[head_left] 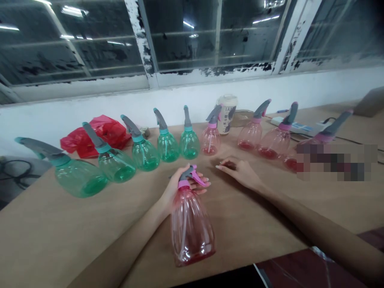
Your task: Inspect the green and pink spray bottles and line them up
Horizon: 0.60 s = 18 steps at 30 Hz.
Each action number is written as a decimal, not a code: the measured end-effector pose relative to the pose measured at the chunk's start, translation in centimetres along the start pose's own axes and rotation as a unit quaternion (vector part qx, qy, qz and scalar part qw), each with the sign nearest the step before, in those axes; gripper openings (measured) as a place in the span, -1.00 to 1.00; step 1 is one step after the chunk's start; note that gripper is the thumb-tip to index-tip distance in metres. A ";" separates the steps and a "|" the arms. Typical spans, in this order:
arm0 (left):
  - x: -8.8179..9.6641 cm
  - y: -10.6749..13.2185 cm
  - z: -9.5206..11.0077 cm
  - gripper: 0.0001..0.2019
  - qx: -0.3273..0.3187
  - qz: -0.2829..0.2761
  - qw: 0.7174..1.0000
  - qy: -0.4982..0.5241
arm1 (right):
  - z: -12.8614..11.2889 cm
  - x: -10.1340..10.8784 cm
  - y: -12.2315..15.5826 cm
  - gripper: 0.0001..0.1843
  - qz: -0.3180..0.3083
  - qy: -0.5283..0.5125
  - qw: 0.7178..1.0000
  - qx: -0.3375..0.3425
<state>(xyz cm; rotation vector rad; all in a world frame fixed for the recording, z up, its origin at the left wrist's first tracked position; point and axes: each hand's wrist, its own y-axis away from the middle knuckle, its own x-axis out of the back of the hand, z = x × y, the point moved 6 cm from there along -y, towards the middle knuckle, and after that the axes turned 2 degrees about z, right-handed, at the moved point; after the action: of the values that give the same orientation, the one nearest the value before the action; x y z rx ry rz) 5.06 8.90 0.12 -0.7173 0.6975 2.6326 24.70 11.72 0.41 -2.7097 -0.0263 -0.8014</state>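
A clear pink spray bottle with a grey head and pink trigger is in my left hand, which is closed around its neck from the left and behind. Some of the fingers show past the trigger, and the bottle's base is towards me. To the right, my right hand is over the table, holding nothing, its fingers loosely bent with a gap to the thumb. Past my hands stand a green spray bottle and a pink spray bottle.
Several green spray bottles curve along the left; several pink ones line the right. A red plastic bag, a paper cup and a power strip lie behind them on the brown table. Windows rise above the white wall.
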 end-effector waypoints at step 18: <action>-0.3 -0.1 -0.2 -0.56 0.027 -0.048 0.998 -0.004 | 0.1 0.3 0.1 -0.79 0.015 0.014 1.000 -0.010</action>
<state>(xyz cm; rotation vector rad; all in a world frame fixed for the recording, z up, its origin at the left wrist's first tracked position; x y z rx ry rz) 5.41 8.87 0.12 -0.7051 0.7118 2.5196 25.04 11.66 0.46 -2.7095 0.0295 -0.8351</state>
